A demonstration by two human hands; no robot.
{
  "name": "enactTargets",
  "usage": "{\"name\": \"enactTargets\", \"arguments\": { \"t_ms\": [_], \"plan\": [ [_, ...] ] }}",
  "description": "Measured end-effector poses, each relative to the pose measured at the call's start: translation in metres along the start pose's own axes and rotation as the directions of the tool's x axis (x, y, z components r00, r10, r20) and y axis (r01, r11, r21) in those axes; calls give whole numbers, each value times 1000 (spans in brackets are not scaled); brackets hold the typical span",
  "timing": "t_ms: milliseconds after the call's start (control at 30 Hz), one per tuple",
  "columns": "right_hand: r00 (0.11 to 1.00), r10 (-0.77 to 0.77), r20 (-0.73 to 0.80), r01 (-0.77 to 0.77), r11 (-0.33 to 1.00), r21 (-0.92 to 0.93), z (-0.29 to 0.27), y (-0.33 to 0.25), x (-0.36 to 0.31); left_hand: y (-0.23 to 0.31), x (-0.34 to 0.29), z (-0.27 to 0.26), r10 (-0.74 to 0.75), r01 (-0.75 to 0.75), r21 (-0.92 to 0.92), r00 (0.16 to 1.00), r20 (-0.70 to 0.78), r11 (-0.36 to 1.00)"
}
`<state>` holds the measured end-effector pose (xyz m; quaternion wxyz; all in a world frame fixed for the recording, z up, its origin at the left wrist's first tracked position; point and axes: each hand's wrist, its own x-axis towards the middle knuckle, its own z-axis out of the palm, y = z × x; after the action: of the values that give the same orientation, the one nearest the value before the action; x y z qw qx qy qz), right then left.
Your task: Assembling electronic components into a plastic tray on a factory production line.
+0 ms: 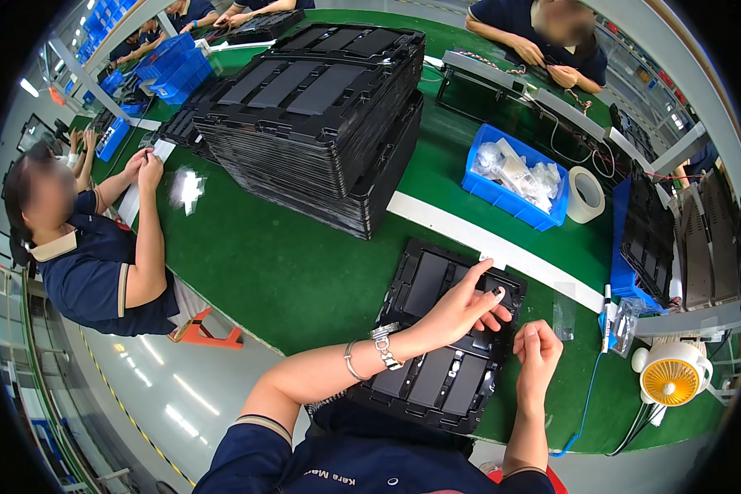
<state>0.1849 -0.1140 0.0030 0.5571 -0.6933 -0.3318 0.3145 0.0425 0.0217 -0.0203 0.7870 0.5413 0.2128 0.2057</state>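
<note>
A black plastic tray (433, 389) with several dark flat rectangular cells lies on the green table in front of me. My left hand (461, 313) reaches over its far right part, with fingers apart; one stretched fingertip is close to a small white piece at the tray's far edge. A small dark spot shows at another fingertip, too small to name. Just right of the tray, my right hand (538, 347) is raised with its fingers curled together. Anything between those fingers is hidden.
A tall stack of black trays (305, 123) stands far left. Beyond my hands are a blue bin (510, 198) of plastic-wrapped parts and a tape roll (585, 196). A marker (607, 317) and yellow fan (669, 380) sit at right. A co-worker (99, 239) works at left, others across the table.
</note>
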Motion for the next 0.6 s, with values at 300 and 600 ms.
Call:
{"name": "enactTargets", "arguments": {
  "t_ms": [300, 600],
  "plan": [
    [1000, -20, 5, 20, 1000, -19, 1, 0, 0, -1, 0, 1, 7, -7, -27, 1000, -14, 1000],
    [1000, -18, 3, 18, 1000, -16, 1, 0, 0, 0, 0, 1, 3, -3, -26, 1000, -13, 1000]
  ]
}}
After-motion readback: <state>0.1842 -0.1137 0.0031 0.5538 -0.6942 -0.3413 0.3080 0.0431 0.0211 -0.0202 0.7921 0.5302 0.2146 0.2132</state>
